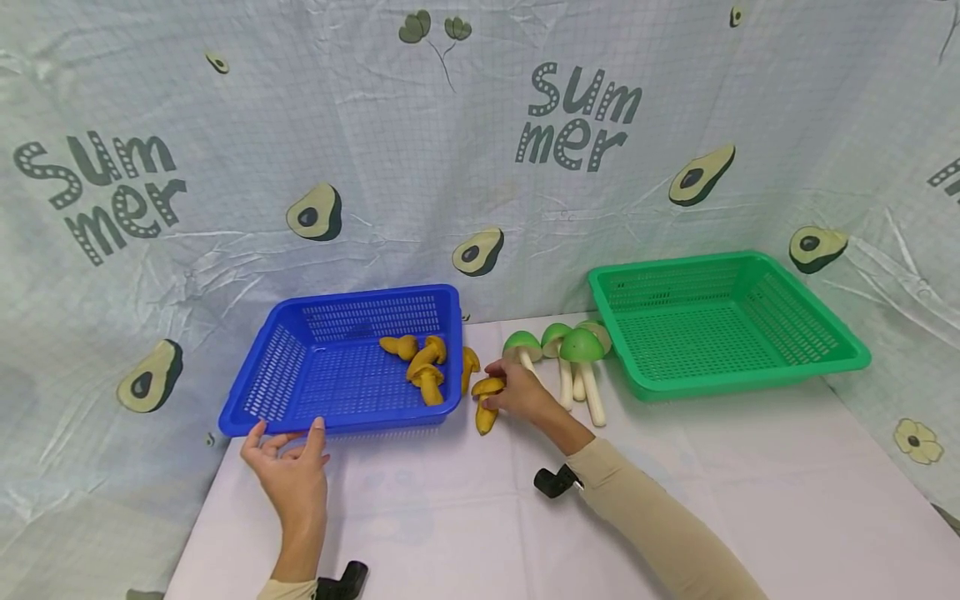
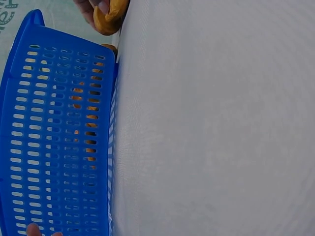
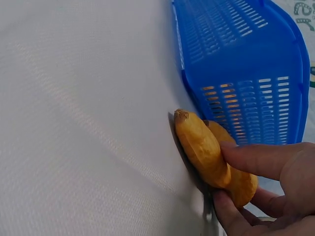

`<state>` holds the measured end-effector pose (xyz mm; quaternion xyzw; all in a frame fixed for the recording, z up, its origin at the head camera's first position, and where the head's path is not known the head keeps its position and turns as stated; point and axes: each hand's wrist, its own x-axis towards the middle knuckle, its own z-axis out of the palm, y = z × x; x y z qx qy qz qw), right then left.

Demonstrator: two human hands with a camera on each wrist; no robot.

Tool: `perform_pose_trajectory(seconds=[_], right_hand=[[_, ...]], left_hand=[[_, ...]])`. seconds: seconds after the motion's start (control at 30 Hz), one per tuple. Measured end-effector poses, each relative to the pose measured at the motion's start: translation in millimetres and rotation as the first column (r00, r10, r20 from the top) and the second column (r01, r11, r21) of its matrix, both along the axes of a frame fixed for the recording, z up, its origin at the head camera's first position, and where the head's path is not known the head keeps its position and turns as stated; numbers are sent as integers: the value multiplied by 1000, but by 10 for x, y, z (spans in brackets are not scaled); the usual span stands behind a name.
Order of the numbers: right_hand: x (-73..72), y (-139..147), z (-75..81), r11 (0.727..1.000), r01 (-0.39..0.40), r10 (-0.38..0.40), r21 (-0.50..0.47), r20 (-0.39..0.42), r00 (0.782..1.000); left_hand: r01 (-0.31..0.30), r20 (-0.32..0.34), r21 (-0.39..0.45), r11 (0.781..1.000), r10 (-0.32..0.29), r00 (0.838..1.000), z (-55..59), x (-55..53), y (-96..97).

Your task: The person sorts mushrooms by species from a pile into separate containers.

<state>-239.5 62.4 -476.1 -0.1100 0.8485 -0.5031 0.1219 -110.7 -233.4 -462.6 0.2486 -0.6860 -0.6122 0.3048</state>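
My right hand (image 1: 525,396) pinches a yellow-brown toy mushroom (image 1: 487,417) between thumb and fingers, just right of the blue basket (image 1: 300,423). Its stem points toward the table's near side, and the right wrist view shows the mushroom (image 3: 199,145) close against the white cloth. At the basket's front rim, my left hand (image 1: 292,479) grips the edge with thumb and fingertips. Several more yellow mushrooms (image 1: 426,375) lie inside the basket's right part. Another yellow mushroom (image 1: 468,367) is outside, beside the basket's right wall, partly hidden by it.
Several green-capped mushrooms with pale stems (image 1: 583,350) lie right of my right hand. Farther right stands a green basket (image 1: 750,379) with nothing in it. A patterned cloth (image 1: 405,183) hangs behind the white-covered table (image 1: 450,517).
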Motion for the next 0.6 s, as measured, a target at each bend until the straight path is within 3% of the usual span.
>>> perform_pose_trajectory(seconds=[0.2,0.47,0.6], right_hand=[[6,13,11,1000,10,-10,29,-4,1000],[28,35,15,999,-34,35,33,-45,998],[28,31,30,998,-63,64,31,-21,998]], left_hand=[[1,11,-3,1000,-1,1000,-9,-12,-3],[6,6,13,1000,-6,1000,-6,-13,-1],[3,1,8,1000,-3,1000,-3,-4,5]])
